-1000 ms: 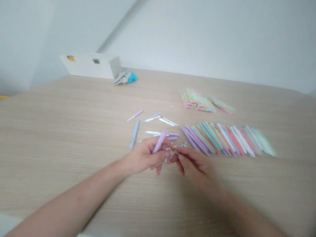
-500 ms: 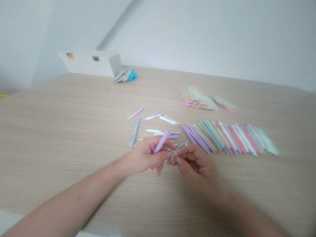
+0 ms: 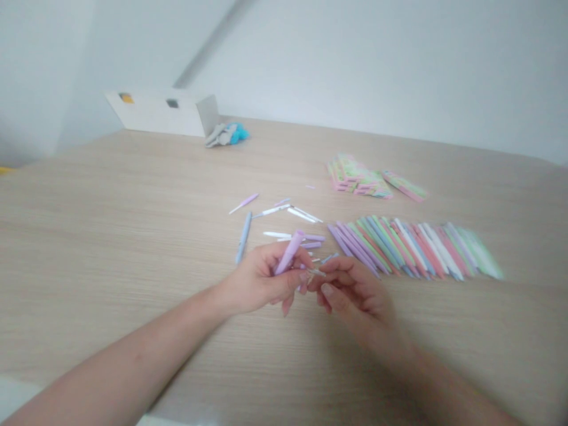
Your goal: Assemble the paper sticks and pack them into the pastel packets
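My left hand (image 3: 266, 278) is closed around a purple pen barrel (image 3: 290, 251), which tilts up and away to the right. At its thumb and fingertip a small, thin, pale piece (image 3: 316, 272) sticks out toward the other hand; blur hides its kind. My right hand (image 3: 355, 296) has curled fingers touching the far end of that piece, its thumb drawn a little below. Just beyond the hands lie loose pen parts: white barrels (image 3: 277, 235), purple pieces (image 3: 313, 245) and small blue-grey bits (image 3: 329, 258), partly hidden by the fingers.
A long row of pastel pens (image 3: 399, 245) lies to the right. Behind it are stacked pink-and-green packets (image 3: 355, 177) and one separate packet (image 3: 403, 186). A blue-grey pen (image 3: 244, 238) lies left. Gloves (image 3: 228, 135) rest beside a white box (image 3: 160, 115) at the back.
My right thumb has come away from the small pale piece, and the right fingers have opened slightly. The piece now points more to the right. My left hand keeps the purple barrel almost still.
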`<state>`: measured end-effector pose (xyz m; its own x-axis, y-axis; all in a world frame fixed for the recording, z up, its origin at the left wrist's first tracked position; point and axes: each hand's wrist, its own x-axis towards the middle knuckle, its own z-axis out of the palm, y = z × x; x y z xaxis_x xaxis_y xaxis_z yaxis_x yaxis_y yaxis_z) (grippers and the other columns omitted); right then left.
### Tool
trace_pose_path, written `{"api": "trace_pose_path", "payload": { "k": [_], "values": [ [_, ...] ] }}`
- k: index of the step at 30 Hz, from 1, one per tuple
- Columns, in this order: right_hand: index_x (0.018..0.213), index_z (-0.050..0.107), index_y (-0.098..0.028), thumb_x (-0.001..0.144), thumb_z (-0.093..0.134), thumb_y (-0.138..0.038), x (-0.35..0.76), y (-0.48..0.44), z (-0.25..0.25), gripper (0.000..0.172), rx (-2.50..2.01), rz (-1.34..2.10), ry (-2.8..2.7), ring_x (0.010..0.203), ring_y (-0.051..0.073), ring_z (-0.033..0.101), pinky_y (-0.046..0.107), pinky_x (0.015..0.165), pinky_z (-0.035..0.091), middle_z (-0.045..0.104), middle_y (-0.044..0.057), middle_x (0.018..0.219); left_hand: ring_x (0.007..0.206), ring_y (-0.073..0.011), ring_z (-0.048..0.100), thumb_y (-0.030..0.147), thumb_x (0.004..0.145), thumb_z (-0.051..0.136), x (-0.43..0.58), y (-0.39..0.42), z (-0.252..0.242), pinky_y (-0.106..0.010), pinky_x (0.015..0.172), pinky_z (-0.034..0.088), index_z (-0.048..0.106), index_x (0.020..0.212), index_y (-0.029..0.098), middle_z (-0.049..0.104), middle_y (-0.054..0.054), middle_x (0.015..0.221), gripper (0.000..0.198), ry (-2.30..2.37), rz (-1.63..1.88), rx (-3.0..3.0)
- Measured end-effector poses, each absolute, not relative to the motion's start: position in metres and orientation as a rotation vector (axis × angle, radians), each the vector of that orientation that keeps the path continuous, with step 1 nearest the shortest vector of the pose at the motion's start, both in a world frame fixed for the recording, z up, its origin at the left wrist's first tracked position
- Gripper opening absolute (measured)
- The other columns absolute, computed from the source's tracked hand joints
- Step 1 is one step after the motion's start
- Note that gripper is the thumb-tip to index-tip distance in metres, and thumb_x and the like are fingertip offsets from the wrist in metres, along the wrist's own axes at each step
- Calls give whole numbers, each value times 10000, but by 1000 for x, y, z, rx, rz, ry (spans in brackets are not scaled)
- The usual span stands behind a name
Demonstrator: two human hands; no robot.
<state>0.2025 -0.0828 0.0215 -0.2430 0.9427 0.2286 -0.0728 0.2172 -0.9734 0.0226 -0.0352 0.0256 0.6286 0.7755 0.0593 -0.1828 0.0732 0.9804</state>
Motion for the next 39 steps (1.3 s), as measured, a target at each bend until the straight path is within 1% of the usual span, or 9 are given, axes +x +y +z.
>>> {"api": "trace_pose_path", "payload": {
  "k": [6,12,15,19,23,26,29,33,39],
  "values": [
    [942,569,-217,877,538,-235,202,-81,16,74,-939,1180,-1462,599,90,551,208,515,445,641,9,755,396,-57,535,260,805,626,23,-35,26,-149,350,442,555,887,136,608,9,669,165,549,752,1319],
    [924,572,-204,874,537,-255,201,-80,13,80,-950,1196,-1447,568,86,543,205,496,439,635,1,720,385,-47,525,275,794,641,22,-35,22,-146,341,425,550,906,140,612,5,702,198,543,719,1301],
    [920,558,-202,874,534,-257,201,-79,12,76,-960,1207,-1430,564,83,543,199,488,435,646,6,734,389,-47,518,259,807,626,20,-32,21,-149,344,421,547,885,135,597,11,681,166,528,729,1311],
    [897,536,-202,865,536,-283,205,-71,10,87,-1047,1124,-1346,544,84,539,196,468,428,660,15,764,352,-12,406,261,825,605,19,-23,19,-172,362,443,528,825,134,581,22,661,149,585,877,1266],
    [852,533,-189,839,541,-270,215,-59,9,83,-1222,922,-1345,500,90,498,208,462,399,641,7,706,330,-4,327,310,798,635,20,-12,16,-163,329,403,504,845,149,552,51,617,213,653,1078,1167],
    [860,581,-189,823,545,-238,221,-56,8,72,-1409,620,-1656,568,119,536,238,538,411,623,6,692,332,-7,312,331,781,651,20,-8,14,-164,325,395,495,845,154,543,59,596,244,693,1119,1140],
    [903,611,-190,840,496,-176,222,-58,7,132,-1499,420,-2020,663,155,581,275,629,435,641,29,754,333,-6,313,333,775,653,21,-7,12,-164,326,392,498,838,155,544,59,600,244,702,1117,1140],
    [1013,601,-152,882,417,-129,217,-61,4,227,-1513,267,-2260,866,212,593,332,781,455,642,108,944,333,-4,311,338,784,639,20,-7,10,-164,331,392,499,821,156,538,62,602,232,712,1100,1160],
    [1038,586,-128,853,370,-7,211,-58,-8,309,-1480,248,-2485,948,209,572,313,851,444,632,123,988,325,-15,358,354,811,599,21,-6,4,-163,333,378,481,853,160,523,69,604,232,766,1011,1266]
  ]
}}
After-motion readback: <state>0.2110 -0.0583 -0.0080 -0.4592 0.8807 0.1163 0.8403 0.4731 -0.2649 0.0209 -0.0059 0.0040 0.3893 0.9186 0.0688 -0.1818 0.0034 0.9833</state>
